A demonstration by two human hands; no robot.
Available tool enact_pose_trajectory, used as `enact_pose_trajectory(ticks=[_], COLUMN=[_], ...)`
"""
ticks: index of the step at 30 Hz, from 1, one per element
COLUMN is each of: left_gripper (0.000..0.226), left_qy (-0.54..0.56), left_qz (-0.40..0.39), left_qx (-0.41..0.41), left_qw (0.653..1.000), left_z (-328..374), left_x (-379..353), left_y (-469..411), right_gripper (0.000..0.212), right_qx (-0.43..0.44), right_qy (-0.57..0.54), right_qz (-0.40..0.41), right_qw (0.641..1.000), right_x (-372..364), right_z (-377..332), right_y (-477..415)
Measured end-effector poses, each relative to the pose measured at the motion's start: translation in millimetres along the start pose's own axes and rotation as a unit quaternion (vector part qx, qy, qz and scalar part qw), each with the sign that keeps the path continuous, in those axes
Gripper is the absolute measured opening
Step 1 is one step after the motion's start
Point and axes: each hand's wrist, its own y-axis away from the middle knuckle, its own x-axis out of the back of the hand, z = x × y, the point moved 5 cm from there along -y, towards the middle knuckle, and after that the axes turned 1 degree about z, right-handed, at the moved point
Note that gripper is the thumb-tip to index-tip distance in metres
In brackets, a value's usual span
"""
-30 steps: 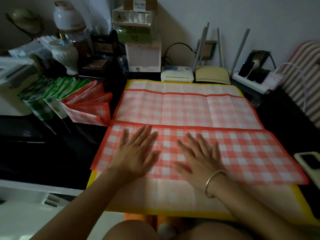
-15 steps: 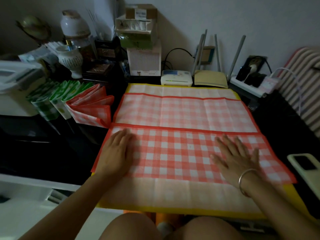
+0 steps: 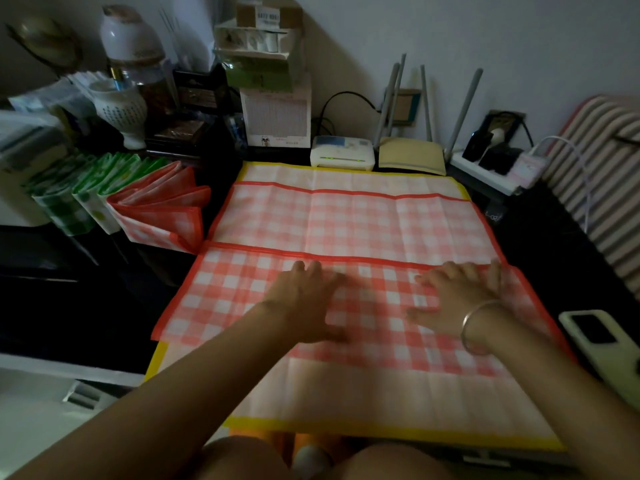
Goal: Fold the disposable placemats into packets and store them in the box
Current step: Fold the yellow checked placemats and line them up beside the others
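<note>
Red-checked placemat (image 3: 346, 220), near flap folded over: left hand (image 3: 304, 299) and right hand (image 3: 457, 299), both flat-fingered, press it. The left has slid back toward centre. Crease being set; further folds remain.

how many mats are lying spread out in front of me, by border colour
red-bordered mat: 1
yellow-bordered mat: 1
total: 2
</note>
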Motion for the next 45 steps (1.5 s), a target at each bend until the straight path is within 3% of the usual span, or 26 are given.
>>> enact_pose_trajectory(ticks=[2,5,9,14,17,21,24,31,39,42,45], left_gripper=[0.115,0.129,0.128,0.128,0.128,0.127,0.126,0.120,0.088,0.064,0.034], left_qy=[-0.026,-0.054,-0.055,-0.047,-0.054,-0.058,-0.053,-0.027,0.027,0.054,0.173], left_qz=[-0.038,-0.054,-0.072,-0.076,-0.072,-0.079,-0.079,-0.061,0.055,0.047,0.072], left_qx=[0.008,0.019,0.030,0.024,0.017,0.015,0.015,0.034,0.036,0.023,-0.014], left_qw=[0.999,0.997,0.995,0.996,0.996,0.995,0.995,0.997,0.997,0.997,0.982], left_z=[2,2,3,3,4,4,4,7,22,27,23], left_x=[3,6,5,5,5,5,5,4,11,24,41], left_y=[-7,-16,-23,-26,-25,-25,-22,-4,27,49,73], right_gripper=[0.050,0.038,0.049,0.064,0.070,0.053,0.032,0.010,0.015,0.011,0.015], right_qx=[0.002,0.018,0.074,0.068,0.069,0.094,0.113,0.164,0.181,0.200,0.220], right_qy=[0.043,0.019,-0.081,-0.058,-0.018,0.032,-0.017,-0.082,-0.123,-0.167,-0.175], right_qz=[0.012,0.105,0.139,0.078,0.112,0.226,0.304,0.457,0.402,0.346,0.265], right_qw=[0.999,0.994,0.984,0.993,0.991,0.969,0.946,0.870,0.889,0.901,0.922], right_x=[26,48,50,42,51,77,97,132,88,54,14], right_z=[-6,-21,-50,-62,-61,-60,-56,-50,-42,-45,-49], right_y=[-22,-66,-127,-183,-191,-179,-155,-35,61,72,75])
